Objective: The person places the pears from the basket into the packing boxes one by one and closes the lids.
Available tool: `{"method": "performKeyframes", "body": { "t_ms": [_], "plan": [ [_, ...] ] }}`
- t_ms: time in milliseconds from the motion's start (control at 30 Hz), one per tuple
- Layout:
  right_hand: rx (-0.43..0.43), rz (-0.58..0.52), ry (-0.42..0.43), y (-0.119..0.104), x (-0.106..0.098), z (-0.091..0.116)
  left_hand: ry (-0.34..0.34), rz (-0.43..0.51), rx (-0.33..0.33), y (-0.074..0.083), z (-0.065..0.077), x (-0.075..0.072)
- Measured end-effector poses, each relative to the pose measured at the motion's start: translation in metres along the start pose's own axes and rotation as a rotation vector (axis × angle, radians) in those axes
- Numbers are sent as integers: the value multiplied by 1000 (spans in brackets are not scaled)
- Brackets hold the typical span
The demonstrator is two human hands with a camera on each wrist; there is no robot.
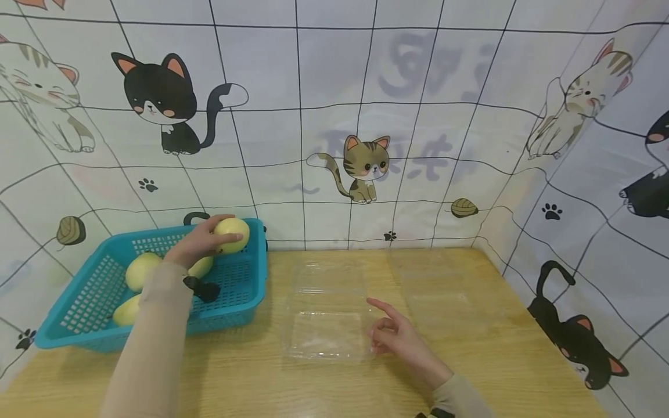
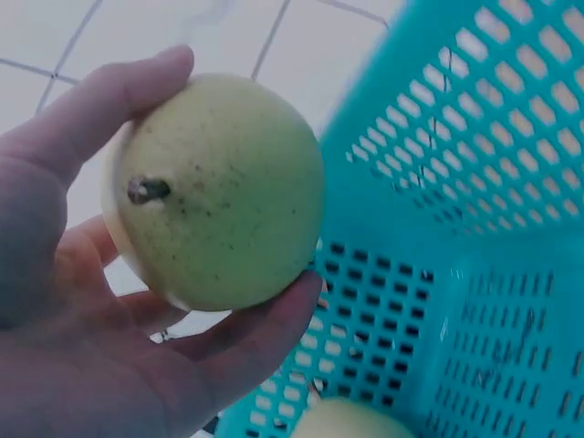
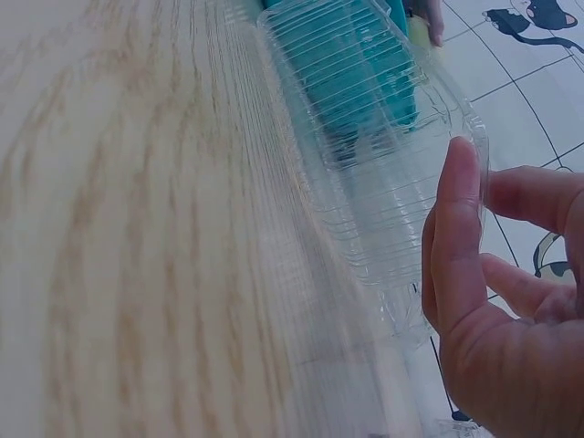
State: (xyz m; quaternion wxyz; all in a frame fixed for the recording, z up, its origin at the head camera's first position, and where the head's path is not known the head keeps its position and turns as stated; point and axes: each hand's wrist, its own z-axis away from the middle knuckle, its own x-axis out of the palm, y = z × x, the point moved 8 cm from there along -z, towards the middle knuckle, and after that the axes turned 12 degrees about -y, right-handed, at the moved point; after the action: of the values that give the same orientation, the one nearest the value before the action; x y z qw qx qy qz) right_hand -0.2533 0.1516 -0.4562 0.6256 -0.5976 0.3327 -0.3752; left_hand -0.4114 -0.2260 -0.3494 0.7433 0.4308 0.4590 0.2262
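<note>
My left hand [image 1: 201, 239] grips a round yellow-green pear [image 1: 233, 235] over the back right part of a turquoise plastic basket [image 1: 256, 273]. In the left wrist view, thumb and fingers curve round the pear [image 2: 224, 196], and its short brown stem shows. More pears [image 1: 140, 271] lie inside the basket, partly behind the left forearm. A clear plastic container [image 1: 326, 307] rests on the table to the basket's right. Beside its right edge is my right hand [image 1: 397, 339], index finger extended and fingertips at the rim. The right wrist view shows the thumb overlapping the container [image 3: 374, 173].
Another clear plastic piece [image 1: 436, 296] lies on the wooden table [image 1: 240, 377], right of the first container. A white cloth [image 1: 272, 139] with cat drawings and a grid hangs behind the table and along its right side. A black device [image 1: 202, 289] sits at the left wrist.
</note>
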Motion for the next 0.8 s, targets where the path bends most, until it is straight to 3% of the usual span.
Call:
{"method": "performKeyframes", "body": {
  "t_ms": [200, 400, 600, 800],
  "plan": [
    [-10, -5, -16, -1, 0, 0, 31, 66, 26, 15, 0, 3],
    [-16, -11, -27, -2, 1, 1, 10, 103, -42, 21, 2, 7],
    [-15, -4, -25, -1, 0, 0, -38, 66, -87, 26, 5, 13],
    [-11, -13, -19, 1, -1, 0, -26, 43, -89, 32, 7, 19]
  ]
}}
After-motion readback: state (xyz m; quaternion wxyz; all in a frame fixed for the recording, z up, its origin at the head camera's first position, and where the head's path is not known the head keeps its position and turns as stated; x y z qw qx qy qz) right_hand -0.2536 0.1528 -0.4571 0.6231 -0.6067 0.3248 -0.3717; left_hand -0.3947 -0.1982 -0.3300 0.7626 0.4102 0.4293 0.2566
